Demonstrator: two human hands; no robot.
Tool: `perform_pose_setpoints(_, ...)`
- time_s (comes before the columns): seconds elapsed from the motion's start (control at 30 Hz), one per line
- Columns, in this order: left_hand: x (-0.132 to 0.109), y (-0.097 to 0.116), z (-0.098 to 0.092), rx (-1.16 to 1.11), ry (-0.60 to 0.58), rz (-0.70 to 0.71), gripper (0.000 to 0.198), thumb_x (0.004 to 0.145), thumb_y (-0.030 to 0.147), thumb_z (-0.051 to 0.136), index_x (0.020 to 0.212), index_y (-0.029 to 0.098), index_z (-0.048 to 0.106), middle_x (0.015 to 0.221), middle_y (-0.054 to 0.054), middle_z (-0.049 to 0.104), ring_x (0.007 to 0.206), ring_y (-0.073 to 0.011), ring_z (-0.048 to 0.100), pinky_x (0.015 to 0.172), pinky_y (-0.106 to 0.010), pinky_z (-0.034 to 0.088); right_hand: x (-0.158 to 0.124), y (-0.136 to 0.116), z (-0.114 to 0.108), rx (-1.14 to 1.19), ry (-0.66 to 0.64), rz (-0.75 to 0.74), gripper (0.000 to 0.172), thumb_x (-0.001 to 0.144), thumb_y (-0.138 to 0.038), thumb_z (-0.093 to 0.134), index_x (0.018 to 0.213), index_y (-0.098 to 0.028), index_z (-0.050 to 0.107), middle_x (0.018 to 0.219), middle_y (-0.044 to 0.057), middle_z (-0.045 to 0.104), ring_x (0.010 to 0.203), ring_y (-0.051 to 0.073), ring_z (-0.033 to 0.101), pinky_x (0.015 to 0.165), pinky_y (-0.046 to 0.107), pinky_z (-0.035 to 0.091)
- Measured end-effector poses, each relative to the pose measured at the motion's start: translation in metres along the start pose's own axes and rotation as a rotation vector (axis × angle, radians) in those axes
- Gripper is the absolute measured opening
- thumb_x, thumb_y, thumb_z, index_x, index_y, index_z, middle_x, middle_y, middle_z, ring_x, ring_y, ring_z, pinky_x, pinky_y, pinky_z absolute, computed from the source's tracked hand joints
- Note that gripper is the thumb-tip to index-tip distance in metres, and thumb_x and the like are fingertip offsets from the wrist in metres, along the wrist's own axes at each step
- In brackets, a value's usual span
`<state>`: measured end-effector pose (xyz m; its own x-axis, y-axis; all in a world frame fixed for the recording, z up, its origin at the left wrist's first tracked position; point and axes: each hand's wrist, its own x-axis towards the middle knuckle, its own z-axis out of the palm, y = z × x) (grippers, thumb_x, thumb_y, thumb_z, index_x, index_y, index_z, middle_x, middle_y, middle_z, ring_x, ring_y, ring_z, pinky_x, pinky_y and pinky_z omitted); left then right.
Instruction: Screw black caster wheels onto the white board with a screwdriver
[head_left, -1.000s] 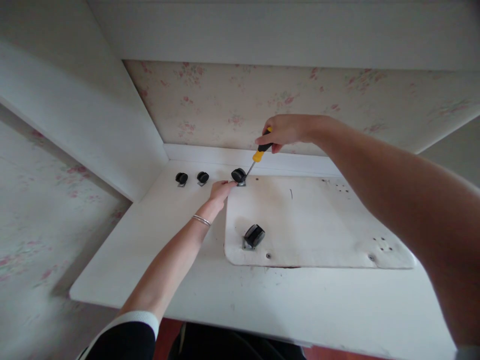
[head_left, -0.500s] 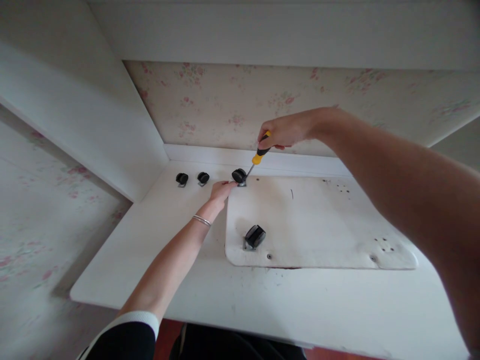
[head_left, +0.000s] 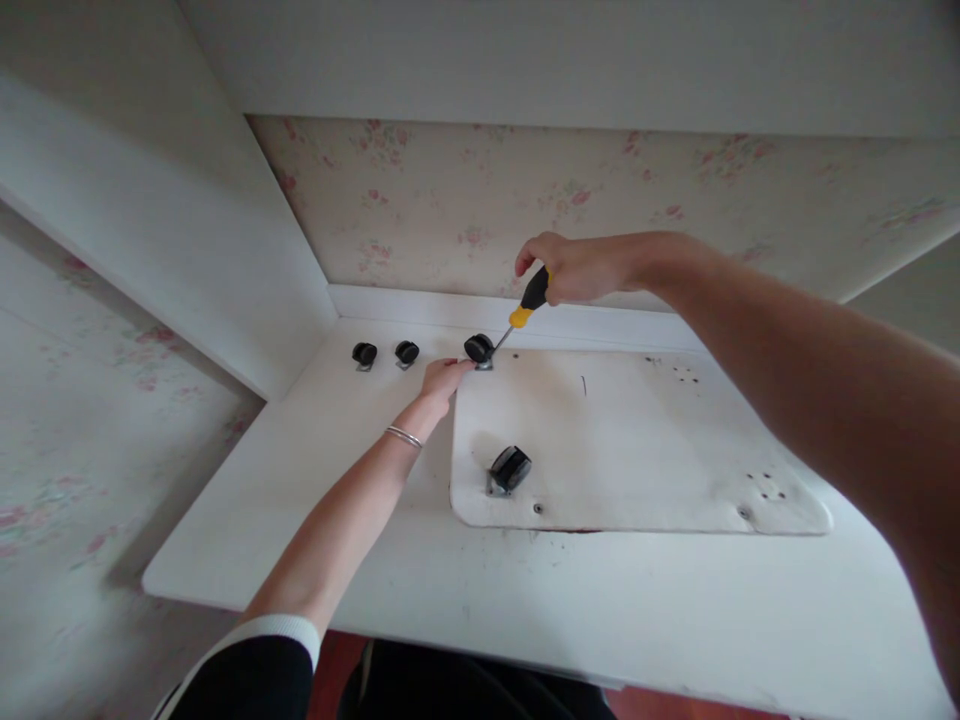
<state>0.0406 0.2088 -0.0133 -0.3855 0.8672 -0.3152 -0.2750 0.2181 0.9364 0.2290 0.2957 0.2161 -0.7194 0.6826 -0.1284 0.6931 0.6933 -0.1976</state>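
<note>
My right hand [head_left: 574, 268] grips a yellow-and-black screwdriver [head_left: 535, 290], its forefinger lifted off the handle. The metal shaft slants down to the base of a black caster [head_left: 478, 348] at the far left corner of a white board [head_left: 630, 450]. Fingertips of my left hand [head_left: 444, 378] press at that caster's metal plate and the board's edge; the exact grip is too small to make out. Nearer to me, a second caster [head_left: 510, 468] stands on its plate at the board's front left corner. Any screw under the tip is hidden.
Two loose casters, one at the left [head_left: 364, 354] and one beside it [head_left: 406, 352], sit on the white desk [head_left: 315, 470]. Screw holes [head_left: 766, 487] mark the board's right side. A side panel [head_left: 172, 220] and a floral wall [head_left: 450, 200] enclose the desk.
My right hand has turned about the screwdriver handle, and its forefinger has opened away from it. The left hand and the casters stay in place.
</note>
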Motion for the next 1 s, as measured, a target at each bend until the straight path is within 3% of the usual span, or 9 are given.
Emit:
perform_pose_setpoints(0.17, 0.003, -0.001, 0.000, 0.053, 0.016, 0.004, 0.025, 0.052, 0.025, 0.084, 0.066, 0.014, 0.067, 0.062, -0.003, 0.065, 0.065, -0.0187, 0.059, 0.062, -0.029, 0.044, 0.001, -0.002, 0.002, 0.027, -0.062, -0.042, 0.052, 0.078, -0.035, 0.068, 0.126, -0.025, 0.050, 0.108, 0.007, 0.067, 0.089, 0.023, 0.063, 0.067, 0.031, 0.046)
perform_pose_setpoints(0.3, 0.005, -0.001, -0.001, 0.095, 0.018, -0.004, 0.025, 0.053, 0.027, 0.083, 0.069, 0.014, 0.068, 0.065, -0.004, 0.067, 0.063, -0.0181, 0.059, 0.062, -0.030, 0.044, 0.009, -0.012, 0.003, -0.086, -0.012, 0.114, 0.053, 0.088, -0.058, 0.052, 0.125, -0.019, 0.053, 0.096, 0.011, 0.069, 0.081, 0.025, 0.065, 0.067, 0.035, 0.045)
perform_pose_setpoints(0.43, 0.007, -0.002, -0.002, 0.113, 0.017, -0.009, 0.024, 0.055, 0.027, 0.081, 0.070, 0.014, 0.069, 0.065, -0.003, 0.066, 0.062, -0.0171, 0.058, 0.063, -0.030, 0.044, 0.016, -0.012, 0.006, -0.234, 0.141, 0.059, 0.043, 0.095, -0.046, 0.041, 0.115, -0.014, 0.061, 0.099, 0.015, 0.068, 0.091, 0.030, 0.063, 0.072, 0.038, 0.043)
perform_pose_setpoints(0.5, 0.009, -0.003, -0.002, 0.109, 0.012, -0.007, 0.023, 0.055, 0.027, 0.081, 0.070, 0.014, 0.069, 0.064, -0.002, 0.066, 0.063, -0.0170, 0.058, 0.063, -0.030, 0.044, 0.016, -0.011, 0.006, -0.158, 0.097, -0.002, 0.038, 0.089, -0.040, 0.052, 0.118, -0.018, 0.060, 0.103, 0.011, 0.068, 0.090, 0.027, 0.063, 0.070, 0.035, 0.043)
perform_pose_setpoints(0.6, 0.011, -0.006, -0.003, 0.098, 0.004, -0.002, 0.023, 0.055, 0.026, 0.081, 0.070, 0.014, 0.069, 0.064, -0.002, 0.065, 0.063, -0.0169, 0.058, 0.063, -0.029, 0.045, 0.012, -0.013, 0.005, -0.036, 0.027, -0.002, 0.046, 0.084, -0.043, 0.057, 0.125, -0.022, 0.054, 0.102, 0.007, 0.068, 0.085, 0.024, 0.063, 0.064, 0.032, 0.042)
perform_pose_setpoints(0.77, 0.014, -0.009, -0.003, 0.085, -0.005, 0.002, 0.024, 0.055, 0.028, 0.081, 0.070, 0.013, 0.069, 0.063, -0.003, 0.065, 0.061, -0.0166, 0.058, 0.061, -0.029, 0.044, 0.010, -0.022, 0.007, -0.174, 0.170, 0.090, 0.054, 0.095, -0.054, 0.035, 0.124, -0.013, 0.054, 0.101, 0.016, 0.068, 0.088, 0.028, 0.064, 0.068, 0.036, 0.042)
perform_pose_setpoints(0.9, 0.013, -0.007, -0.003, 0.095, 0.001, 0.001, 0.024, 0.054, 0.027, 0.080, 0.070, 0.014, 0.070, 0.064, -0.003, 0.066, 0.061, -0.0166, 0.058, 0.060, -0.028, 0.043, 0.011, -0.025, 0.005, -0.135, 0.084, 0.010, 0.044, 0.085, -0.041, 0.058, 0.122, -0.018, 0.057, 0.106, 0.011, 0.069, 0.087, 0.026, 0.063, 0.066, 0.034, 0.042)
perform_pose_setpoints(1.0, 0.011, -0.005, -0.003, 0.106, 0.002, -0.001, 0.024, 0.054, 0.027, 0.081, 0.071, 0.014, 0.070, 0.065, -0.003, 0.067, 0.061, -0.0167, 0.059, 0.060, -0.028, 0.044, 0.011, -0.026, 0.003, -0.051, 0.056, 0.013, 0.039, 0.081, -0.041, 0.061, 0.115, -0.021, 0.060, 0.105, 0.008, 0.069, 0.084, 0.024, 0.063, 0.062, 0.032, 0.042)
